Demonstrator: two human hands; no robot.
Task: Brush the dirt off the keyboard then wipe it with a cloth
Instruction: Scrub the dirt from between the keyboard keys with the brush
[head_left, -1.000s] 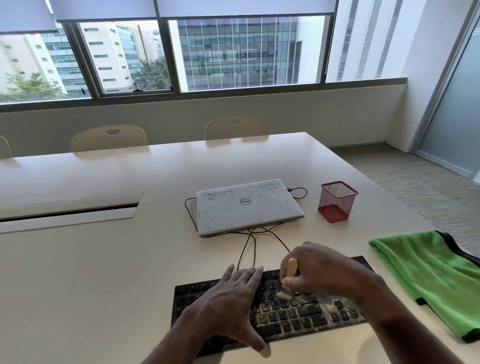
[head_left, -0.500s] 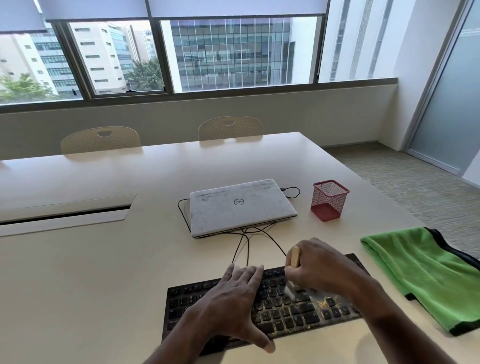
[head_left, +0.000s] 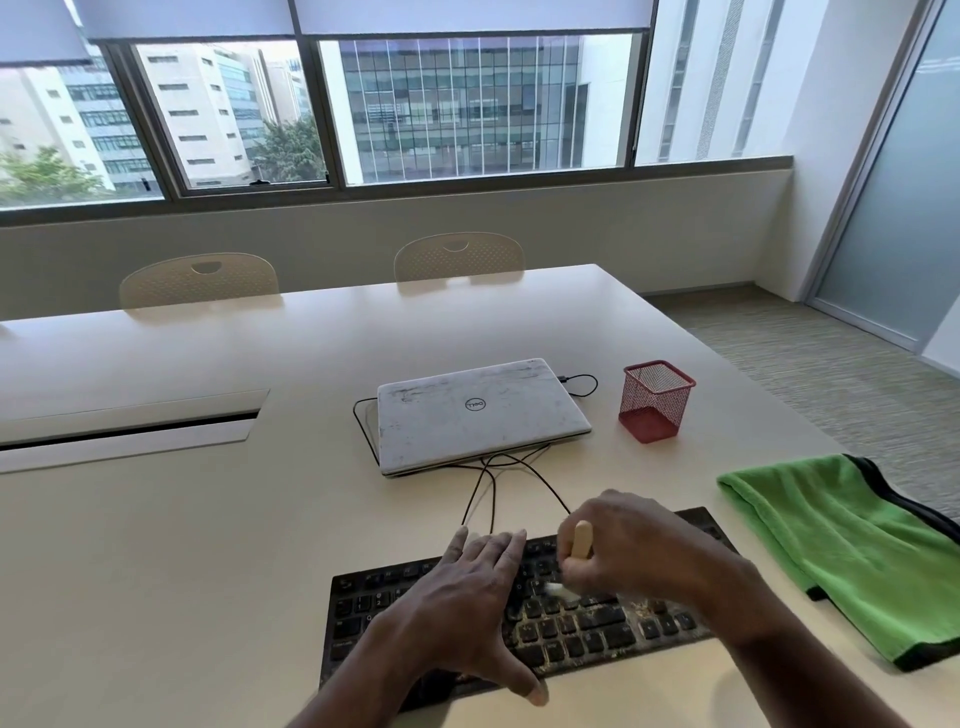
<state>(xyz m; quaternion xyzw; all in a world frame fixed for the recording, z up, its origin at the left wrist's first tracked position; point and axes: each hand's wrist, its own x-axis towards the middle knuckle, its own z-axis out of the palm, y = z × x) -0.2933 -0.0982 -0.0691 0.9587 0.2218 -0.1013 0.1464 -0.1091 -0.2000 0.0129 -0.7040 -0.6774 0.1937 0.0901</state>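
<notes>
Left hand (head_left: 457, 608) spread flat on the keyboard (head_left: 571, 642), right hand (head_left: 634, 556) still pinching the brush (head_left: 580, 540) mid-board, barely shifted; grit remains toward 3 o'clock, green cloth (head_left: 841, 551) unused.

The left hand (head_left: 467, 597) is laid flat, palm down, on the keyboard (head_left: 587, 631), with fingers (head_left: 498, 553) straight and the thumb spread toward the near edge. The right hand (head_left: 641, 551) is held just beside it, curled round a brush (head_left: 580, 540). Both forearms are extended forward.
</notes>
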